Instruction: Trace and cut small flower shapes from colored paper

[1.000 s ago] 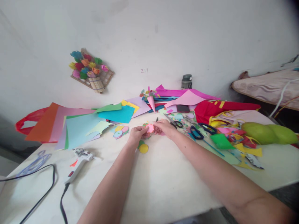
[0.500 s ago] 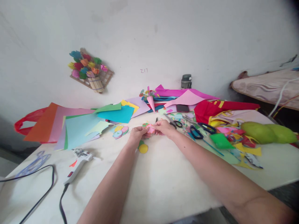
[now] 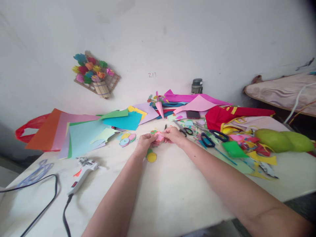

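Note:
Between my hands is a small piece of pink paper [image 3: 160,136], held above the middle of the table. My left hand [image 3: 146,141] pinches its left side, and my right hand [image 3: 173,134] pinches its right side with thumb and fingers closed. Just below my left hand lies a yellow paper circle [image 3: 151,157], with a green paper piece [image 3: 149,151] partly under it. Some green and orange bits show behind the pink paper. A pile of pastel paper circles [image 3: 127,139] lies to the left of my left hand. Scissors [image 3: 187,131] rest just beyond my right hand.
A glue gun [image 3: 84,175] with a black cord lies at left front. Coloured paper sheets [image 3: 85,140] spread behind it. On the right are more scissors [image 3: 207,140], paper scraps [image 3: 261,158], red cloth [image 3: 219,117] and a green rounded object [image 3: 274,140]. A bottle [image 3: 197,86] stands by the wall.
Hardly anything differs. Both hands stay in the same place on the pink paper, with only a very slight shift of the fingers.

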Demonstrator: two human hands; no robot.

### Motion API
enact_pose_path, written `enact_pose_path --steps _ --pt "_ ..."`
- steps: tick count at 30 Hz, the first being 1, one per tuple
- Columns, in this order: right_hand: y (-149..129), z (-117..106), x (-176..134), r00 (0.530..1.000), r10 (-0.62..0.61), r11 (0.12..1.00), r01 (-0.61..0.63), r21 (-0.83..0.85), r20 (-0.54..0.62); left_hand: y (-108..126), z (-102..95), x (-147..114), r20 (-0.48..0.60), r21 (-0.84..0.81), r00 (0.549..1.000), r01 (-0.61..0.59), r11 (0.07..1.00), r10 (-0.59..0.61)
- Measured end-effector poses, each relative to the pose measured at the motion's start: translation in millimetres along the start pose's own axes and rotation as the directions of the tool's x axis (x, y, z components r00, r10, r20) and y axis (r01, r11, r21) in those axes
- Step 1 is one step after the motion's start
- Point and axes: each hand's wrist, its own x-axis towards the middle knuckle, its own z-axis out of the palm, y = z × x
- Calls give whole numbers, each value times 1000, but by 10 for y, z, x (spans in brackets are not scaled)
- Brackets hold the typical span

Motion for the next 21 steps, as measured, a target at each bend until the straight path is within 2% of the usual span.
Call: enact_pose_path --steps 5,9,13,18,21 --pt "11 -37 15 1000 -12 1000 11 14 28 40 14 -25 9 64 1000 -4 998 4" --pt "18 -81 30 999 2 1000 -1 -16 51 66 18 -37 -41 266 996 -66 962 80" --pt "1 -102 21 998 8 999 -6 -32 56 58 4 -22 -49 462 980 -149 874 193" --pt "-38 -79 -11 998 -10 998 14 -64 57 66 -23 -20 -52 515 977 -153 843 209" --pt "-47 -78 -1 996 -53 988 64 -143 76 113 -55 -31 -32 546 967 -194 815 252"
